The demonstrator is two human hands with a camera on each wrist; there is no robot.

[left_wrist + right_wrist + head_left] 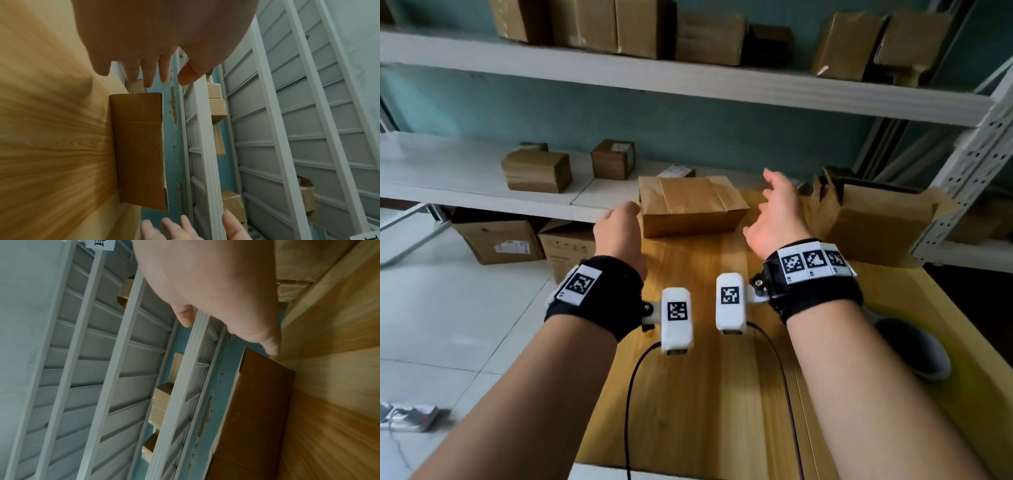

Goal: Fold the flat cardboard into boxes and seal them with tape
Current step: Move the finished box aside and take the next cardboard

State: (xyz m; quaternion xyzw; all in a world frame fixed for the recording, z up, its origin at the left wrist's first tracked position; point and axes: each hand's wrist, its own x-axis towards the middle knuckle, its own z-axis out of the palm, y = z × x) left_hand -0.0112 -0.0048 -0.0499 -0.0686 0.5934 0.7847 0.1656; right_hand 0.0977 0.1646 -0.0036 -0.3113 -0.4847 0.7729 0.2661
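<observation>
A closed brown cardboard box [691, 205] with tape over its top stands on the far part of the wooden table [705, 394]. My left hand [619, 221] hovers just left of the box with relaxed fingers and holds nothing. My right hand [775, 205] hovers to the right of it, fingers spread, also empty. Neither hand touches the box. In the left wrist view the box [139, 146] lies between my left hand [148, 71] and the fingers of my right hand [185, 227]. The right wrist view shows the box [257, 402] beyond my right hand [226, 318].
A bundle of brown cardboard [876, 222] stands at the table's far right, against a white metal rack upright [976, 161]. A dark round object [914, 346] sits at the right table edge. White shelves [465, 171] behind carry several boxes. More boxes [500, 240] stand on the floor.
</observation>
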